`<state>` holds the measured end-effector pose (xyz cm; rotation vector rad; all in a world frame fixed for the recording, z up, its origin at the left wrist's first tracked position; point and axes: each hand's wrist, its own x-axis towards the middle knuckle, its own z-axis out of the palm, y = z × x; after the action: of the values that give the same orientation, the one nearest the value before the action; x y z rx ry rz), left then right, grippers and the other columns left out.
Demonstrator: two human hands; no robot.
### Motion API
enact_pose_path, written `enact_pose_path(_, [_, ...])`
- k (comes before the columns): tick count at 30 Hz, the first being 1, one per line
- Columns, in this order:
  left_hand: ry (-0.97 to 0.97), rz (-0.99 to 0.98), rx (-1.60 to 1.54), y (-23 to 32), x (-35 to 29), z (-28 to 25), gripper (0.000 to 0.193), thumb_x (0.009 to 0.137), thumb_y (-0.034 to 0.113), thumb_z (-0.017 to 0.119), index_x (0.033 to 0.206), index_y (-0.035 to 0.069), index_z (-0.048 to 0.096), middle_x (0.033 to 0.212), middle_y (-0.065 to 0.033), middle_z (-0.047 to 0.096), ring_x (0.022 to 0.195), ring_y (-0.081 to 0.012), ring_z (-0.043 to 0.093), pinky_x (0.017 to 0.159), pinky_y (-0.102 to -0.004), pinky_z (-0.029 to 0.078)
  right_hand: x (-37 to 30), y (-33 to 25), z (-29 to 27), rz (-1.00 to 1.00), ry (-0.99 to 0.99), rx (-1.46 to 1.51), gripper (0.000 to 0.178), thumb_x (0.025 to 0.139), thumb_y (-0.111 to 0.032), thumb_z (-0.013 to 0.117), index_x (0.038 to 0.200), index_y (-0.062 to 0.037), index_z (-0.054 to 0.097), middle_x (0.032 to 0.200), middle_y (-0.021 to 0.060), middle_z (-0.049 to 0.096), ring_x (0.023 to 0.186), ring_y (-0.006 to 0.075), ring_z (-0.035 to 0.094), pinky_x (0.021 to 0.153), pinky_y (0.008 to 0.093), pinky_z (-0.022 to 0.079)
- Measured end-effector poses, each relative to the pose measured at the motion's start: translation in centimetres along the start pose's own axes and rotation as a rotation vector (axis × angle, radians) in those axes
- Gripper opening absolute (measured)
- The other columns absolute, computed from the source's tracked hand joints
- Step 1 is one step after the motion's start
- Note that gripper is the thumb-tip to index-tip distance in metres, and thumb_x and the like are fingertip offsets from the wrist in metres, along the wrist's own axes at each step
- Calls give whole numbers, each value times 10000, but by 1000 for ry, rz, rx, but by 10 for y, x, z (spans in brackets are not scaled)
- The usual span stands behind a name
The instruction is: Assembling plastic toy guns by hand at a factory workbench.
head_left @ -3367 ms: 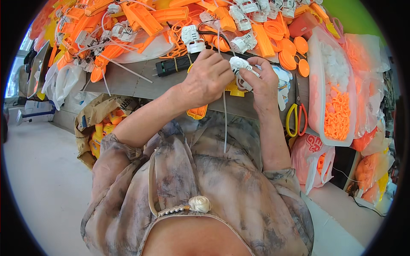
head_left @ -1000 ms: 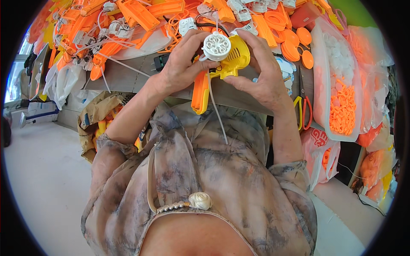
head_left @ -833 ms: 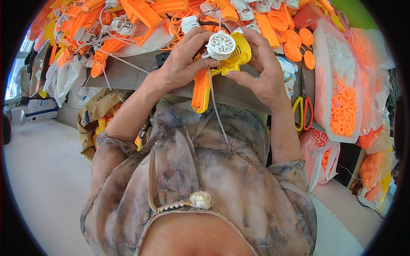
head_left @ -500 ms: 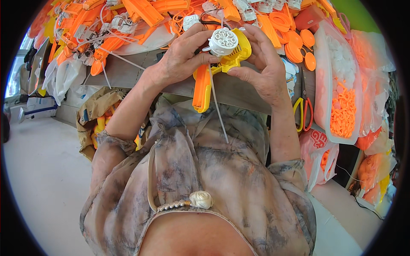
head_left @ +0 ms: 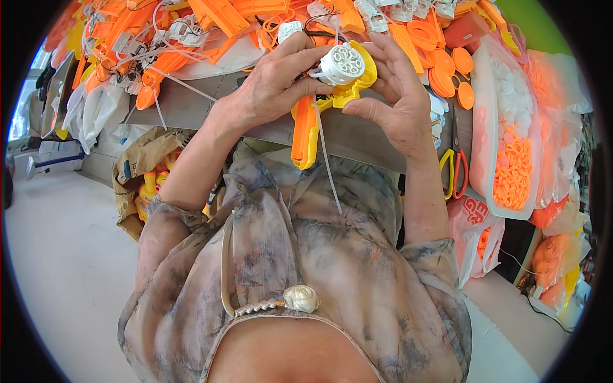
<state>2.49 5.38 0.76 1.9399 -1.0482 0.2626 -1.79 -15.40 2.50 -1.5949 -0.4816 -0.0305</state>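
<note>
"Since half a second ago, the white, hole-faced plastic drum (head_left: pixel 345 64) has shifted slightly right in the head view."

"Held how?"

"Left hand (head_left: pixel 268 82) seems to pinch it, thumb below. It sits against the curved yellow plastic shell (head_left: pixel 355 93), beside which the right hand (head_left: pixel 401 102) curls, thumb on its lower edge."

"Which step?"

"Probably fitting drum to shell; next calls for steady alignment, I'd judge, keeping the thin translucent tube (head_left: pixel 327 157) untrapped."

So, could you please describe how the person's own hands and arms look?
The left hand and right hand are bare, with no gloves, watch or bracelet showing. The left sleeve and right sleeve are loose, thin-looking cloth, mottled grey and brown with dark smudges, ending near the elbows.
</note>
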Motion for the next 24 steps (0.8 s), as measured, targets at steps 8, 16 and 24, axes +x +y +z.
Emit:
enact_pose_path(8, [64, -84, -72, 6, -5, 5, 459, 716, 53, 708, 1155, 1, 585, 825, -63, 460, 745, -175, 486, 646, -295, 419, -7, 2, 15, -38, 98, 57, 888, 639, -35, 802, 1363, -7, 289, 1317, 165, 443, 1204, 242, 470, 1004, 358, 412])
enact_pose_path(16, [21, -24, 33, 14, 0, 5, 471, 697, 54, 718, 1146, -6, 589, 836, -80, 467, 735, -193, 506, 647, -306, 436, -17, -1, 19, -19, 167, 40, 863, 640, -9, 790, 1355, -16, 307, 1314, 164, 450, 1201, 233, 473, 1008, 359, 405])
enact_pose_path(24, [-55, 151, 282, 21, 22, 42, 394, 631, 93, 706, 1004, 39, 590, 817, -91, 509, 755, -274, 545, 651, -376, 433, -46, 13, -26, 182, 35, -584, 876, 571, 31, 764, 1349, -70, 373, 1278, 95, 486, 1172, 232, 477, 984, 349, 397])
